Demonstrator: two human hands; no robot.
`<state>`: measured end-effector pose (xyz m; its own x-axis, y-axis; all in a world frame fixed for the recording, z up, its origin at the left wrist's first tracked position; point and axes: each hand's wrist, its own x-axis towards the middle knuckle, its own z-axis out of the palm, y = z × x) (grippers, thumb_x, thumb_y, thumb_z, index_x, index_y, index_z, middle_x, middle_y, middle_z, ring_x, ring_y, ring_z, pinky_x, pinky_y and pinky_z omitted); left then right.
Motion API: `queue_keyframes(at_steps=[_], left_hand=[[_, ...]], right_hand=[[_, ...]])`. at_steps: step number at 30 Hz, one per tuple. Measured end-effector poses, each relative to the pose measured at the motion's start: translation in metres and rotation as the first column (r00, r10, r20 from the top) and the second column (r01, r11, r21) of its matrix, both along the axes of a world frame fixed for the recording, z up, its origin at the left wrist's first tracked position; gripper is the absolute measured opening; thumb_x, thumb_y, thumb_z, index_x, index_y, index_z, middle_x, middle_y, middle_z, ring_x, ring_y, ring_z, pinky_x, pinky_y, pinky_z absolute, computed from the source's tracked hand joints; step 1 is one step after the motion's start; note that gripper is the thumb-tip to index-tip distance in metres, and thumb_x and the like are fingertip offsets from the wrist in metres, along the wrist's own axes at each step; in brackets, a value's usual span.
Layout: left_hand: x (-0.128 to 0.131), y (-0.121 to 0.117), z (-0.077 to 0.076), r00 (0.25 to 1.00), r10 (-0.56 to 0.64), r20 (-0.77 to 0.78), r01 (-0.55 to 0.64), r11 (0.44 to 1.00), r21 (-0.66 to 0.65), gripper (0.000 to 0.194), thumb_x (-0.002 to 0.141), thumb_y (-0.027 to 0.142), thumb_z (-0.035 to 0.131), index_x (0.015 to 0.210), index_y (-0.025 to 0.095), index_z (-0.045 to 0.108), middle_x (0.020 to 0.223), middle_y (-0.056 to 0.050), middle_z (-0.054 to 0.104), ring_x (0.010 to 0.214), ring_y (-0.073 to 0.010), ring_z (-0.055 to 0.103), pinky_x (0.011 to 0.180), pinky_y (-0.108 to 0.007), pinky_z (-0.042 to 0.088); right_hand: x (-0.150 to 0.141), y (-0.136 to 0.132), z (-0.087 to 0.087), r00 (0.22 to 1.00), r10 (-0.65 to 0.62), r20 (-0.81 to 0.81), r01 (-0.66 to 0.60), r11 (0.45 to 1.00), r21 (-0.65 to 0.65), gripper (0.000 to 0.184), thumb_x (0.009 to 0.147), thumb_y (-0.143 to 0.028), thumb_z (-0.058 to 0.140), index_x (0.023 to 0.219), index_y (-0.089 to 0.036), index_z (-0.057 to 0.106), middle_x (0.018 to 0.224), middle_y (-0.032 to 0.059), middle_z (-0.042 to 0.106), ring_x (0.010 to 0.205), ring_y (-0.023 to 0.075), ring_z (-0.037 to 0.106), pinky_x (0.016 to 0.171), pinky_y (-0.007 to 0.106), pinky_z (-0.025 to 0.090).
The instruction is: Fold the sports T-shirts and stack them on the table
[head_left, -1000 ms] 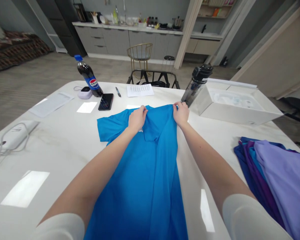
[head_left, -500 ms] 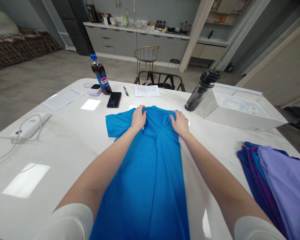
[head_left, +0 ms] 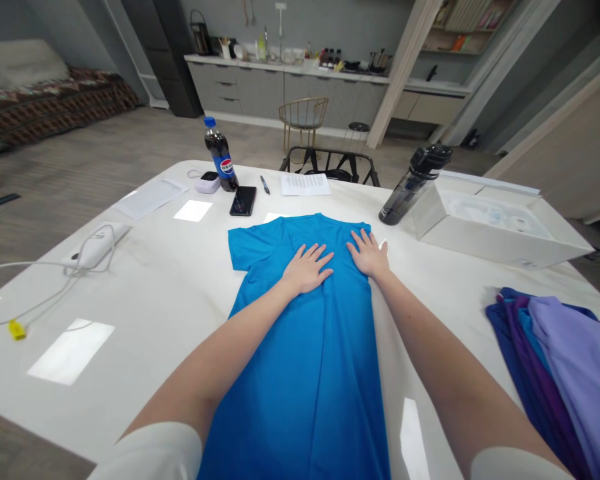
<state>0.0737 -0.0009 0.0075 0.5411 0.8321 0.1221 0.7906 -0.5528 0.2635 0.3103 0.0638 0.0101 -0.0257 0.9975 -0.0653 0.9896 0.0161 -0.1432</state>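
A blue T-shirt lies spread on the white table, its collar at the far end and one short sleeve out to the left. The right sleeve does not show and the right side runs straight. My left hand rests flat on the upper middle of the shirt, fingers spread. At the shirt's right shoulder edge my right hand lies flat with fingers apart. Neither hand grips the cloth. Light creases run down the shirt's middle.
On the right lie stacked folded clothes, with an open white box and a dark water bottle beyond. Behind the shirt are a phone, a cola bottle and papers. A white power strip with cables lies left.
My left hand has moved from the left shoulder toward me and right, onto the middle of the shirt, its fingers now spread. My right hand stays at the right shoulder and has flattened.
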Motion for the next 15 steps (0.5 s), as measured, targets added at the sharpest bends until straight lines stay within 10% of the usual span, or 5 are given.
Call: queue_keyframes(at_steps=[6, 11, 15], left_hand=[[-0.038, 0.017, 0.011, 0.962, 0.251, 0.108, -0.257, 0.965, 0.046, 0.051, 0.106, 0.045, 0.030, 0.149, 0.027, 0.051, 0.161, -0.008, 0.045, 0.149, -0.0245, 0.038, 0.125, -0.048, 0.023], [-0.140, 0.034, 0.024, 0.709, 0.705, 0.012, -0.704, 0.707, 0.066, 0.044, 0.101, 0.040, 0.044, 0.134, 0.016, 0.058, 0.139, -0.021, 0.059, 0.131, -0.0368, 0.051, 0.112, -0.056, 0.033], [-0.196, 0.037, 0.016, 0.599, 0.801, -0.002, -0.799, 0.598, 0.062, 0.050, 0.098, 0.049, 0.047, 0.132, 0.015, 0.058, 0.134, -0.022, 0.059, 0.126, -0.0387, 0.050, 0.104, -0.053, 0.037]], right_hand=[[-0.001, -0.003, 0.002, 1.000, 0.005, -0.016, -0.004, 1.000, 0.025, 0.069, 0.103, -0.067, 0.016, 0.163, -0.035, 0.030, 0.172, 0.0017, 0.019, 0.157, 0.0304, 0.017, 0.122, 0.070, 0.010], [-0.001, -0.001, -0.003, 0.999, 0.003, -0.032, -0.001, 0.999, 0.052, 0.069, 0.103, -0.067, 0.017, 0.161, -0.034, 0.035, 0.171, 0.0030, 0.023, 0.156, 0.0314, 0.019, 0.121, 0.069, 0.011], [0.005, -0.003, -0.004, 0.998, -0.002, -0.056, 0.011, 0.989, 0.148, 0.065, 0.104, -0.062, 0.023, 0.155, -0.029, 0.044, 0.165, 0.0080, 0.037, 0.149, 0.0332, 0.032, 0.118, 0.068, 0.019]])
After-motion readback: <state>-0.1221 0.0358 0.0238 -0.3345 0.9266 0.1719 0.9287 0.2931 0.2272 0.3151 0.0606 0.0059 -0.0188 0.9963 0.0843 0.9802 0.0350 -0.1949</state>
